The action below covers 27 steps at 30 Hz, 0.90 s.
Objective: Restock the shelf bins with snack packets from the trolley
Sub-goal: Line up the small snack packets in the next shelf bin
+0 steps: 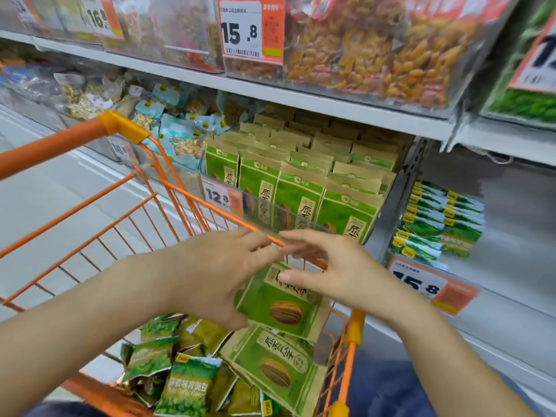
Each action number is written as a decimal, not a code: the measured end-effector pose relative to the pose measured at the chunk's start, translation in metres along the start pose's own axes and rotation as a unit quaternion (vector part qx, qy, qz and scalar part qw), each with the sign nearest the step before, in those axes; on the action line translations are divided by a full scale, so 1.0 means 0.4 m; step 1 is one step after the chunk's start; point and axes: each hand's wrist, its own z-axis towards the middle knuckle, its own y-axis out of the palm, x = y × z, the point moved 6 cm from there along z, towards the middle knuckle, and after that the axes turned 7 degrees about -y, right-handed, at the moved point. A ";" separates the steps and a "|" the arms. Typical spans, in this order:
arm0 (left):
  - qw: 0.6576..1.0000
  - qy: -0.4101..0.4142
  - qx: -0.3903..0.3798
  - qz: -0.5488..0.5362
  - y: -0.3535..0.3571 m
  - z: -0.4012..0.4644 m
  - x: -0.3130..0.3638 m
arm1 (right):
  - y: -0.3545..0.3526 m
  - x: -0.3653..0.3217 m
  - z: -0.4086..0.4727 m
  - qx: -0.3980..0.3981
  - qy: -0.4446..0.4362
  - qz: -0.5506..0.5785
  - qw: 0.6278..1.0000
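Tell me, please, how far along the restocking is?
Done: the sunflower seed bin looks nearly full. In hand: the left hand holds a sunflower seed packet, and the right hand touches its top. Left: another seed packet and green pea packets remain in the trolley.

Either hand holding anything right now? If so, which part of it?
The left hand grips a green sunflower-seed packet by its left edge, above the trolley. The right hand touches its top with the thumb; a real grip cannot be told.
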 end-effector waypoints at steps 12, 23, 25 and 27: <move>0.923 -0.084 0.228 -0.298 -0.189 0.013 -0.038 | -0.144 -0.031 -0.039 0.175 -0.064 0.171 0.968; 0.837 -0.145 0.174 -0.498 -0.167 0.258 -0.091 | -0.283 -0.013 -0.151 0.361 -0.096 0.067 0.925; 0.917 -0.133 0.146 -0.346 -0.164 0.340 -0.051 | -0.315 0.014 -0.182 0.391 -0.069 0.075 0.914; 0.957 -0.103 0.105 -0.249 -0.152 0.421 -0.013 | -0.341 0.043 -0.212 0.418 -0.041 0.068 0.905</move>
